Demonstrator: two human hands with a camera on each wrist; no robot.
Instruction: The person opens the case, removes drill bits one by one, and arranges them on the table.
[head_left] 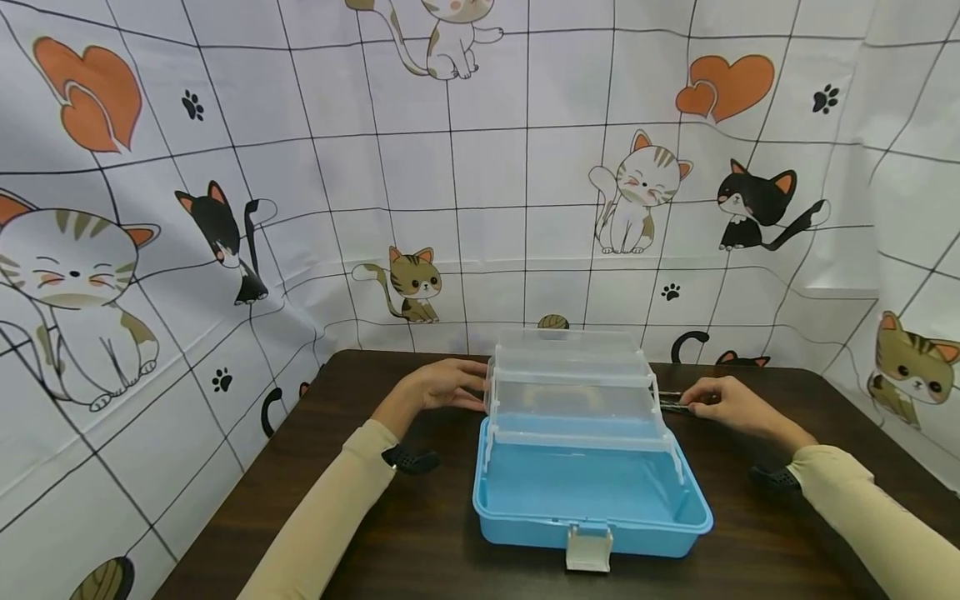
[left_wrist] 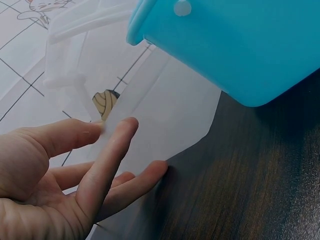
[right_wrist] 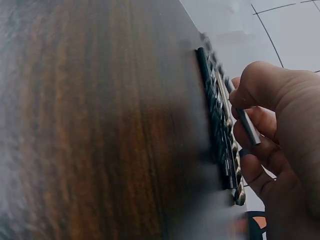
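Note:
A light-blue plastic box [head_left: 592, 487] stands in the middle of the dark wooden table, its translucent lid and tiers [head_left: 573, 375] folded back behind it. My left hand [head_left: 446, 385] is at the left side of the lid. In the left wrist view its fingers [left_wrist: 102, 170] are mostly straight beside the clear lid panel [left_wrist: 175, 107]; firm contact is unclear. To the right of the lid, my right hand [head_left: 723, 402] pinches a drill bit [right_wrist: 249, 129] by its smooth silver shank. Several dark and gold twist drill bits [right_wrist: 217, 115] lie side by side right beneath those fingers.
A white latch [head_left: 588, 550] hangs from the box's front. Behind the table [head_left: 405, 533] rises a white grid-patterned curtain [head_left: 487, 175] with printed cats, enclosing the left and right sides too. Black bands [head_left: 411, 460] are worn on both wrists.

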